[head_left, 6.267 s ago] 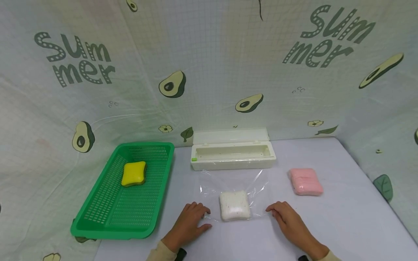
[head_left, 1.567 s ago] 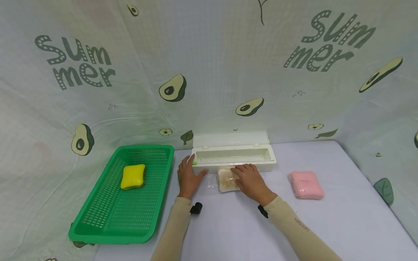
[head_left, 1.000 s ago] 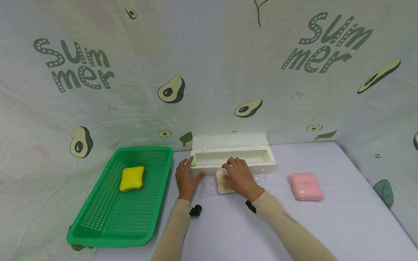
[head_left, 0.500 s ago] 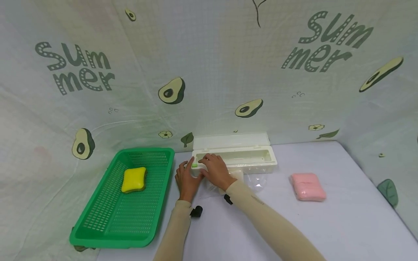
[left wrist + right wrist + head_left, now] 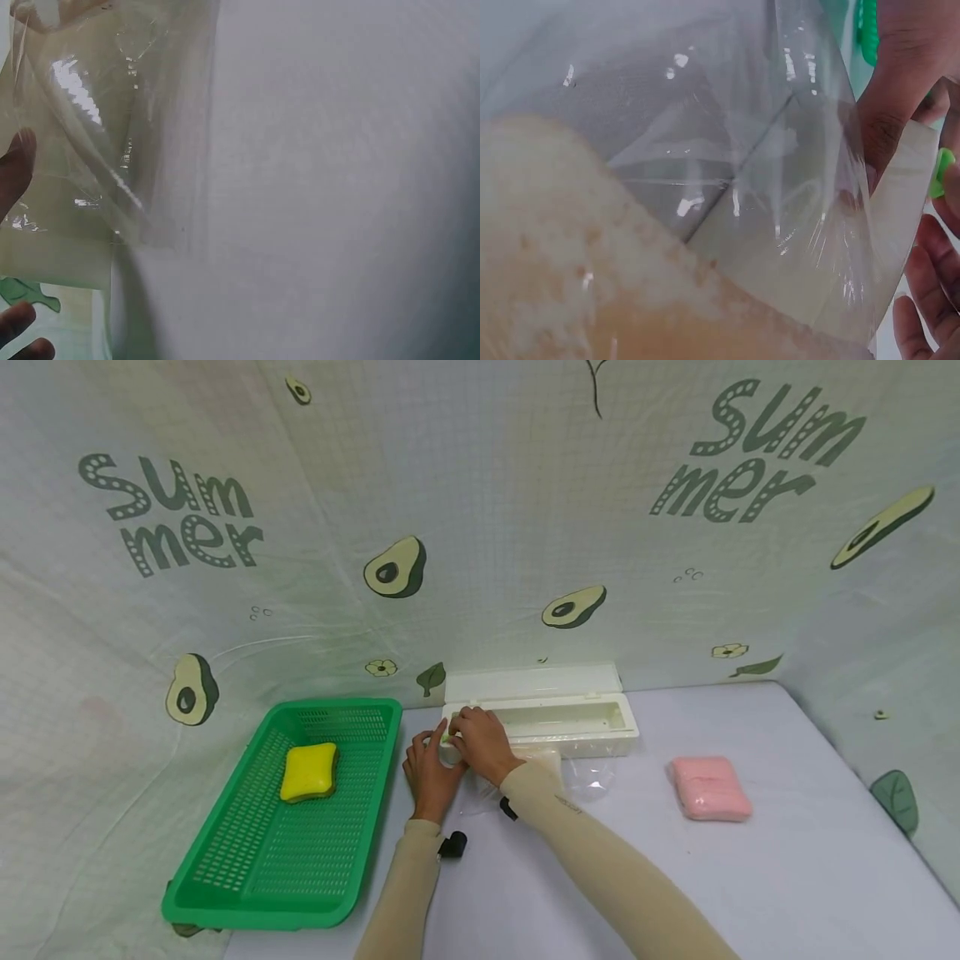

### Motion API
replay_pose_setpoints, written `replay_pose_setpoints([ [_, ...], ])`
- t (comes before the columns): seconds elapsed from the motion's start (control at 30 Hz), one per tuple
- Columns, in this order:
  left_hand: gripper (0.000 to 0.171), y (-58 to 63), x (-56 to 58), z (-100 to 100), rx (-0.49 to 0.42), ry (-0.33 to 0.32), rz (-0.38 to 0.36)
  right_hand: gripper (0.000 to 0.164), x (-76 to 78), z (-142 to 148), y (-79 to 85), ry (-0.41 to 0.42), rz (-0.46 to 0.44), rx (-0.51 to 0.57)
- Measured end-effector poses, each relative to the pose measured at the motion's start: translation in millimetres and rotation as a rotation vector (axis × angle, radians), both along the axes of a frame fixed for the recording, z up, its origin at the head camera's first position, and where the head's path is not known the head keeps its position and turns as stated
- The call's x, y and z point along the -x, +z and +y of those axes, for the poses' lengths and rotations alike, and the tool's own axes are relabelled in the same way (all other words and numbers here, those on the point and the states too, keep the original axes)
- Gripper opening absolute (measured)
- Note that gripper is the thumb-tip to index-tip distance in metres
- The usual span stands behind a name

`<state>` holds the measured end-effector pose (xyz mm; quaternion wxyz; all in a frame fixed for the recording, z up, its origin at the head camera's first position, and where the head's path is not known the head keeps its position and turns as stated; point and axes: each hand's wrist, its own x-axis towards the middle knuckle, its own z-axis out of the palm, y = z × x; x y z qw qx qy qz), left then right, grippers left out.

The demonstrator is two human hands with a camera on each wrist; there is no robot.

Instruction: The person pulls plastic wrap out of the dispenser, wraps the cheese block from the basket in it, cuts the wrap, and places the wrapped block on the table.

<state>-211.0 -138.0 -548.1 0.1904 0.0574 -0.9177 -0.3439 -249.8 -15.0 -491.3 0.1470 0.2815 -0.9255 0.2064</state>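
At the back of the table stands a long white cling film box (image 5: 600,747), its lid up. My left hand (image 5: 431,781) grips the box's left end, thumb at the front, where clear film (image 5: 90,142) hangs. My right hand (image 5: 483,745) is bent over the same corner, its fingertips at the small green slider (image 5: 940,174), seemingly pinching it; the exact contact is partly hidden. Under the film, in front of the box, lies a slice that looks like toast (image 5: 592,292), partly covered by my right wrist in the head view.
A green basket (image 5: 262,906) stands on the left, with a yellow cushion-shaped block (image 5: 309,772) inside. To the right lies a pink block (image 5: 710,788) in film. A printed curtain (image 5: 480,510) hangs behind the white table (image 5: 810,827).
The toast-like slice has moved up against the box. My right hand has left it and shifted left to the box's green slider. My left hand has stayed at the box's left end lately.
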Motion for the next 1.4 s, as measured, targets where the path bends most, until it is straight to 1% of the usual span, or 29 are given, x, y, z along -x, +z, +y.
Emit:
replay_pose_setpoints([
  [0.13, 0.079, 0.8, 0.4, -0.2, 0.025, 0.012, 0.014, 0.012, 0.0, 1.9, 1.8, -0.010, -0.014, -0.070],
  [0.23, 0.080, 1.8, 0.1, -0.6, 0.037, 0.017, 0.021, 0.012, -0.6, 6.2, 3.3, -0.006, -0.012, -0.102],
  [0.37, 0.083, 2.3, -0.6, -0.4, 0.037, 0.015, 0.010, 0.012, -1.0, 13.6, 3.9, 0.007, 0.009, -0.129],
  [0.47, 0.083, 2.5, -0.8, -0.3, 0.032, 0.014, 0.001, 0.013, -0.3, 18.8, 2.9, 0.002, 0.006, -0.175],
  [0.53, 0.082, 2.8, -0.8, -0.2, 0.031, 0.020, -0.005, 0.015, 0.1, 22.1, 2.1, -0.001, 0.001, -0.206],
  [0.73, 0.080, 4.8, -1.2, 1.3, 0.036, 0.041, -0.005, 0.015, 0.2, 30.8, 2.2, -0.011, 0.034, -0.252],
  [0.97, 0.080, 5.9, -1.3, 2.1, 0.053, 0.040, -0.008, 0.015, 0.3, 36.8, 2.1, 0.000, 0.039, -0.265],
  [1.17, 0.081, 5.7, -2.2, -1.3, 0.079, 0.004, -0.015, 0.014, -0.5, 40.4, 1.0, 0.008, 0.041, -0.266],
  [1.4, 0.085, 8.5, -5.4, -6.0, 0.092, -0.048, -0.042, 0.012, -0.6, 42.0, 2.0, 0.028, 0.030, -0.222],
])
